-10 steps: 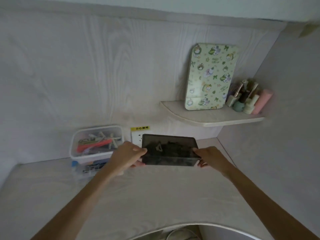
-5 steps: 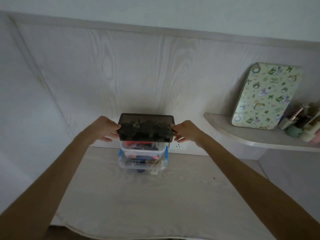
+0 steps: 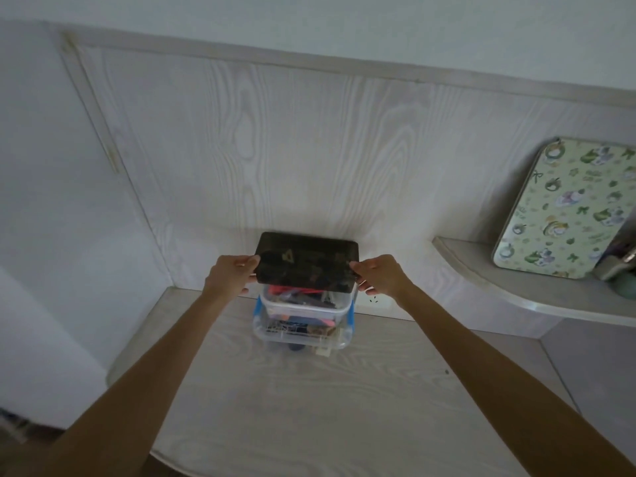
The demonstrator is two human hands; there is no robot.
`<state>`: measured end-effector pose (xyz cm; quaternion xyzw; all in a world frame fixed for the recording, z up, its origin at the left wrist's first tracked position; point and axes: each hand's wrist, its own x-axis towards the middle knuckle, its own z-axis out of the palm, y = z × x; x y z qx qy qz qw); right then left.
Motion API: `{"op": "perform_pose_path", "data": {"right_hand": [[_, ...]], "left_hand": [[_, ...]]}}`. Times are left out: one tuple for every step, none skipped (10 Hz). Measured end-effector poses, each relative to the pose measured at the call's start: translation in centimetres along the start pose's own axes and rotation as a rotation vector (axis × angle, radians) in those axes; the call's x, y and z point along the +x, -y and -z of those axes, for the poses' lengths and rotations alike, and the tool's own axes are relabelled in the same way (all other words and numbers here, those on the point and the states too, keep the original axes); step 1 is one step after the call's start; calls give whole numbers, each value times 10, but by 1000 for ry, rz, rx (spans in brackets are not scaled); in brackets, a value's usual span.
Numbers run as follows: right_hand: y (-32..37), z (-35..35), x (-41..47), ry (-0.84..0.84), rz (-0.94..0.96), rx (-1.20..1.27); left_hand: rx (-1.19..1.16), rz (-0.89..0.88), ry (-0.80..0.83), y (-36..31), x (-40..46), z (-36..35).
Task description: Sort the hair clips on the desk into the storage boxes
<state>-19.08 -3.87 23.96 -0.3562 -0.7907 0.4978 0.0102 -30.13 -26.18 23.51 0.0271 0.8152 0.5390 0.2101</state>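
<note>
A dark, smoky storage box (image 3: pixel 306 261) full of dark hair clips sits on top of a stack of two clear boxes at the back of the desk. My left hand (image 3: pixel 230 274) grips its left end and my right hand (image 3: pixel 378 274) grips its right end. Under it is a clear box (image 3: pixel 303 304) with red and dark clips inside. The lowest clear box (image 3: pixel 299 333) has blue latches and holds several small clips. Whether the dark box rests fully on the stack or is held just above it, I cannot tell.
The pale wood desk (image 3: pixel 327 407) runs to a wood-grain back wall. A wall socket (image 3: pixel 375 299) sits just right of the stack. At the right, a corner shelf (image 3: pixel 516 297) carries a green patterned tin (image 3: pixel 564 208) and some bottles (image 3: pixel 616 270).
Both hands have carried the dark box left from the open desk to the top of the clear box stack. The camera has swung left, so the shelf now lies at the right edge.
</note>
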Motion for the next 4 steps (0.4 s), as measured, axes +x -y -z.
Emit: {"op": "perform_pose_path", "data": {"right_hand": [[1,0,-4,-5,-14,5],[-1,0,-3,2,9,-20],[0,-1,-6,27,7,-37],[-2,0,-12,19,-57,11]], "left_hand": [[-13,-1,-2,-3,1,-2],[-12,-9,2,1,3,-4],[-64,19,25,-2,-2,-4],[-206,99,-16,8,-7,4]]}}
